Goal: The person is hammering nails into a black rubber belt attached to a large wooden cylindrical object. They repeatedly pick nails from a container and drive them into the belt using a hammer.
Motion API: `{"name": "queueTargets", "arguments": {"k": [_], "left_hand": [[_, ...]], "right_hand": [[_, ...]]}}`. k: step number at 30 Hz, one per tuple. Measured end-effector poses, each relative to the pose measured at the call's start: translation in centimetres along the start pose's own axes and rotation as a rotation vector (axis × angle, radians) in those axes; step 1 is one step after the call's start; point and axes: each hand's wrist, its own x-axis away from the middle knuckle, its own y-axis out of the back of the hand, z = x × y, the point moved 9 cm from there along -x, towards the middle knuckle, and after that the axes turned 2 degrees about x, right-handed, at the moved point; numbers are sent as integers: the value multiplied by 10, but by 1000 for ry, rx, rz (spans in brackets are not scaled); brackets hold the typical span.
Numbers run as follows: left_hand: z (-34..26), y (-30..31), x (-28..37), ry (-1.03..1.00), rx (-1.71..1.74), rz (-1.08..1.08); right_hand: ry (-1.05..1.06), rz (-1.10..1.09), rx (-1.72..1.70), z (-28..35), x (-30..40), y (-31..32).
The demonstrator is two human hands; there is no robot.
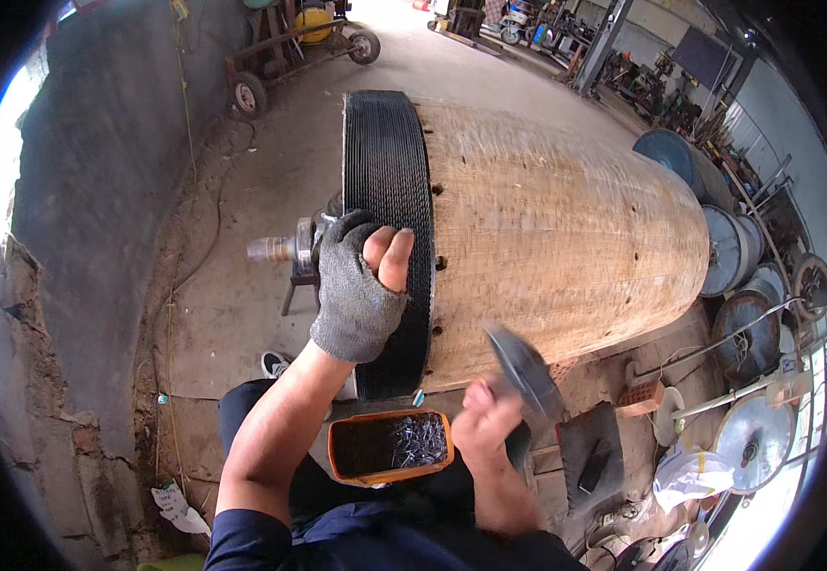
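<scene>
A large wooden drum (563,235) lies on its side before me, with a black ribbed band (388,157) wrapped around its left end. My left hand (360,285), in a grey knit glove with two bare fingertips showing, is curled against that band near the drum's rim. Whether it pinches anything small I cannot see. Motion blurs my right hand (485,414), which grips a dark hammer (520,367) below the drum's lower side. Between my forearms, an orange tray (342,475) rests at my lap with many loose nails (420,439) in its right part.
A metal shaft (270,249) juts from the drum's left end. Dark holes dot the wood. At right stand metal drums (745,335), a brick (640,398) and a dark pad (592,446) bearing a phone (595,464). A wheeled cart (292,57) stands beyond, by the left wall (99,214).
</scene>
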Motion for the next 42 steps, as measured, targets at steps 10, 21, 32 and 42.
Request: {"name": "queueTargets", "arguments": {"k": [10, 21, 32, 42], "left_hand": [[2, -2, -10, 13, -80, 58], [17, -17, -15, 41, -243, 54], [-53, -16, 61, 292, 204, 223], [-59, -24, 34, 348, 128, 415]], "right_hand": [[-244, 282, 300, -18, -13, -27], [-182, 191, 351, -53, -2, -25], [-228, 125, 104, -49, 27, 0], [-268, 144, -11, -49, 29, 0]]}}
